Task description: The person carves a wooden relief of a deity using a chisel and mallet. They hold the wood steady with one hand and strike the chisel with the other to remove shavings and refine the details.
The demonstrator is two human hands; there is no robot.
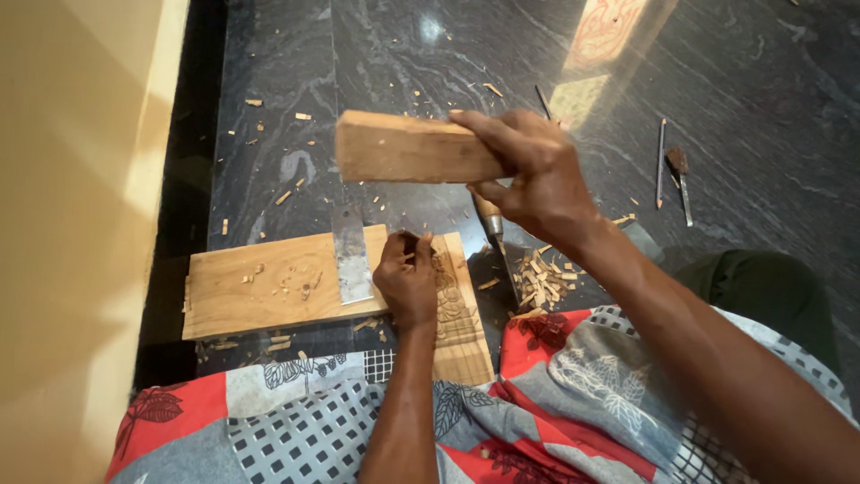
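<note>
My right hand (pixel 537 179) grips a wood block (pixel 408 148) at its right end, fingers wrapped around it. The block is raised above the floor, its long axis running left to right, nearly level. My left hand (pixel 408 282) is lower and closer to my body, closed in a fist around a thin tool (pixel 414 244) that I take for a chisel; only a little of it shows above the fingers, so I cannot tell how its tip stands on the wood. The block is up and a bit left from the left hand, so the free end of the block hangs almost over the top of the tool.

The left hand rests on a carved panel (pixel 457 314), which lies with its long axis away from me. On the left of it, touching, lies a flat board (pixel 260 287) with its long axis left to right, and a metal blade (pixel 351 260) lies across the right end of it. Chips (pixel 542 282) are piled just right of the panel. Two slim tools (pixel 672 170) lie well apart on the dark floor (pixel 761 90), far right. A yellow wall (pixel 81 224) closes the left side; on the right the floor is open. My lap is covered by a patterned cloth (pixel 296 412)
</note>
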